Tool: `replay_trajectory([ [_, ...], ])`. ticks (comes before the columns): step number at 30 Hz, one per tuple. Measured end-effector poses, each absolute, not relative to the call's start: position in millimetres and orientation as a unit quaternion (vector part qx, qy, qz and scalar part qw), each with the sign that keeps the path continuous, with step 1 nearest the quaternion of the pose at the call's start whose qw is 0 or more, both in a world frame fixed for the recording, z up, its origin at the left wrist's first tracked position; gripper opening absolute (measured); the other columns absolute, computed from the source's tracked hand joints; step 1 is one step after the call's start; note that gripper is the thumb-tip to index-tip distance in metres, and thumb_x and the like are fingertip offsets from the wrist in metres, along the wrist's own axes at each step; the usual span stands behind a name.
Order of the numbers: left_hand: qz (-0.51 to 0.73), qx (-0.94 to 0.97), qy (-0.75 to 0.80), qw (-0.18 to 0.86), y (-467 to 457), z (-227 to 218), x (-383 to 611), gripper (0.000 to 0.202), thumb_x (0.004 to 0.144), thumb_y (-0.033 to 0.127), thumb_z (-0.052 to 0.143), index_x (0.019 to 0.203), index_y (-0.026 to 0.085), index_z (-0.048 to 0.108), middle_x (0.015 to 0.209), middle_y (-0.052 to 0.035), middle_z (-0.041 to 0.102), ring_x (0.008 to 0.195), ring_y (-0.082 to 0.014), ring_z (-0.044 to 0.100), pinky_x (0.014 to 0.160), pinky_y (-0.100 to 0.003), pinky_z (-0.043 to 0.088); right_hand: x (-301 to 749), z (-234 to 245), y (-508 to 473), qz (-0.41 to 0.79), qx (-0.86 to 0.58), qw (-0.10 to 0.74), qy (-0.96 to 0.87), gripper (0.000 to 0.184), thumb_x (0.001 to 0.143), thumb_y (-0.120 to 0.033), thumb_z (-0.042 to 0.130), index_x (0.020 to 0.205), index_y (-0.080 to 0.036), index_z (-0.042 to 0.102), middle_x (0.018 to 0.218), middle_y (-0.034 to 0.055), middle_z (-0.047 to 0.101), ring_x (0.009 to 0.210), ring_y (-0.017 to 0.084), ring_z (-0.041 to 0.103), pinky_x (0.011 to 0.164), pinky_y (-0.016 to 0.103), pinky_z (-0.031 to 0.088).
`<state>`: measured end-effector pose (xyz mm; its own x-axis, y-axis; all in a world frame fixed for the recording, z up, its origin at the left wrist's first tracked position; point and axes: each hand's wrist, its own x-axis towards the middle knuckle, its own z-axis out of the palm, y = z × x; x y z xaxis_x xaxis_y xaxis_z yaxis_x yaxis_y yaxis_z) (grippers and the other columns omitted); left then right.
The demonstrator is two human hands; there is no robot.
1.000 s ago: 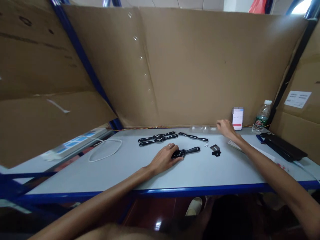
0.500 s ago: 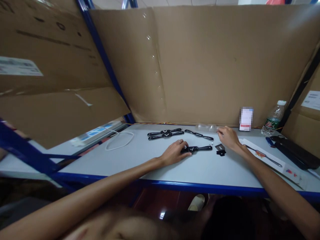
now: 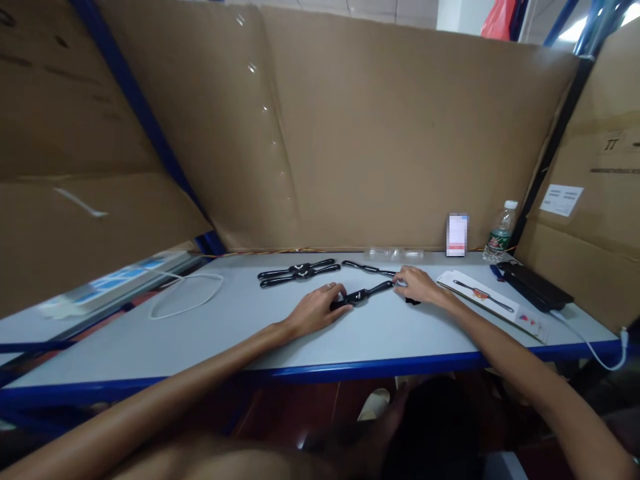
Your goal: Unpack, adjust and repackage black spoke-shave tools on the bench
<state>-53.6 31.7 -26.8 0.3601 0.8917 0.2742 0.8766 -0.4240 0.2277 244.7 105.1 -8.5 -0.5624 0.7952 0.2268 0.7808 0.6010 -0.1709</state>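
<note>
A black strap-like part [image 3: 367, 292] lies on the pale grey table [image 3: 250, 333] in front of me. My left hand [image 3: 317, 309] rests on its left end, fingers curled over it. My right hand [image 3: 417, 285] sits at its right end, fingers bent down over small dark pieces on the table; what it pinches is hidden. Two more black straps [image 3: 299, 272] lie crossed behind my left hand, and another thin one [image 3: 367, 269] lies behind the held strap.
Cardboard walls enclose the table at the back and sides. A white cable [image 3: 187, 297] loops at the left. At the right lie a long white card [image 3: 490, 303], a black flat device [image 3: 533, 283], a water bottle [image 3: 499, 233] and a small white box [image 3: 457, 235].
My right hand came back from the far edge near the white box to the right end of the strap. My left hand stayed on the strap. The camera swung around.
</note>
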Motion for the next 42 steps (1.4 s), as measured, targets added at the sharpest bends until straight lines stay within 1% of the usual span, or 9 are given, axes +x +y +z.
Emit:
replay_trajectory([
  [4, 0.175, 0.820, 0.544, 0.031, 32, -26, -55, 0.028, 0.098, 0.046, 0.047, 0.095, 0.021, 0.058, 0.090, -0.0051, 0.065, 0.083, -0.0217, 0.061, 0.072, -0.032, 0.041, 243, -13, 108, 0.024, -0.468, 0.148, -0.871, 0.023, 0.093, -0.016, 0.056, 0.104, -0.022, 0.076, 0.111, 0.0059, 0.072, 0.102, 0.020, 0.066, 0.085, 0.026, 0.044],
  [8, 0.149, 0.804, 0.575, 0.030, 31, -25, -51, 0.020, 0.099, 0.038, 0.047, 0.093, 0.021, 0.056, 0.094, -0.0080, 0.068, 0.088, -0.0237, 0.063, 0.074, -0.033, 0.042, 246, -7, 105, -0.018, -0.482, 0.150, -0.863, 0.024, 0.093, -0.013, 0.057, 0.107, -0.020, 0.074, 0.117, 0.0075, 0.072, 0.115, 0.023, 0.061, 0.089, 0.027, 0.044],
  [11, 0.124, 0.789, 0.601, 0.027, 29, -23, -43, 0.019, 0.101, 0.037, 0.045, 0.102, 0.020, 0.055, 0.098, -0.0108, 0.070, 0.089, -0.0259, 0.066, 0.073, -0.033, 0.043, 236, -1, 91, -0.055, -0.491, 0.159, -0.855, 0.024, 0.101, -0.022, 0.049, 0.108, -0.018, 0.072, 0.114, 0.0106, 0.072, 0.117, 0.025, 0.061, 0.088, 0.029, 0.044],
  [13, 0.108, 0.786, 0.608, 0.023, 27, -22, -36, 0.021, 0.103, 0.036, 0.043, 0.108, 0.019, 0.053, 0.098, -0.0122, 0.072, 0.088, -0.0274, 0.068, 0.073, -0.034, 0.043, 220, 1, 76, -0.049, -0.483, 0.137, -0.864, 0.034, 0.107, -0.033, 0.040, 0.108, -0.019, 0.071, 0.108, 0.0110, 0.073, 0.109, 0.025, 0.065, 0.086, 0.030, 0.045],
  [17, 0.087, 0.792, 0.604, 0.000, 27, -23, -26, 0.021, 0.105, 0.036, 0.039, 0.113, 0.019, 0.049, 0.098, -0.0135, 0.074, 0.090, -0.0298, 0.071, 0.073, -0.034, 0.044, 184, -1, 50, -0.035, -0.464, 0.077, -0.882, 0.050, 0.107, -0.053, 0.034, 0.120, -0.018, 0.066, 0.104, 0.0144, 0.075, 0.097, 0.029, 0.071, 0.082, 0.035, 0.048],
  [23, 0.071, 0.788, 0.611, -0.028, 23, -27, -23, 0.022, 0.106, 0.039, 0.037, 0.112, 0.021, 0.048, 0.093, -0.0111, 0.076, 0.089, -0.0298, 0.074, 0.071, -0.033, 0.044, 163, -2, 52, -0.008, -0.452, 0.064, -0.890, 0.048, 0.107, -0.044, 0.034, 0.120, -0.011, 0.066, 0.108, 0.0207, 0.075, 0.102, 0.033, 0.072, 0.083, 0.039, 0.050],
  [30, 0.073, 0.760, 0.646, -0.024, 20, -23, -15, 0.031, 0.104, 0.044, 0.040, 0.121, 0.020, 0.048, 0.083, -0.0085, 0.076, 0.088, -0.0320, 0.074, 0.073, -0.034, 0.046, 167, -4, 55, 0.008, -0.423, 0.077, -0.903, 0.039, 0.105, -0.031, 0.036, 0.122, -0.007, 0.063, 0.104, 0.0213, 0.076, 0.099, 0.032, 0.073, 0.080, 0.038, 0.052],
  [37, 0.010, 0.741, 0.670, -0.054, 22, -19, -5, 0.046, 0.102, 0.056, 0.036, 0.122, 0.018, 0.054, 0.080, -0.0100, 0.075, 0.083, -0.0337, 0.073, 0.071, -0.035, 0.046, 169, -16, 55, 0.019, -0.440, 0.115, -0.891, 0.036, 0.104, -0.034, 0.039, 0.119, -0.009, 0.061, 0.095, 0.0185, 0.076, 0.088, 0.030, 0.074, 0.075, 0.038, 0.052],
  [42, -0.014, 0.737, 0.673, -0.059, 20, -17, -4, 0.048, 0.102, 0.056, 0.034, 0.105, 0.020, 0.065, 0.084, -0.0125, 0.075, 0.083, -0.0319, 0.073, 0.072, -0.034, 0.046, 170, -18, 56, 0.033, -0.443, 0.116, -0.888, 0.038, 0.106, -0.035, 0.037, 0.119, -0.009, 0.061, 0.095, 0.0193, 0.075, 0.088, 0.030, 0.073, 0.076, 0.039, 0.052],
])
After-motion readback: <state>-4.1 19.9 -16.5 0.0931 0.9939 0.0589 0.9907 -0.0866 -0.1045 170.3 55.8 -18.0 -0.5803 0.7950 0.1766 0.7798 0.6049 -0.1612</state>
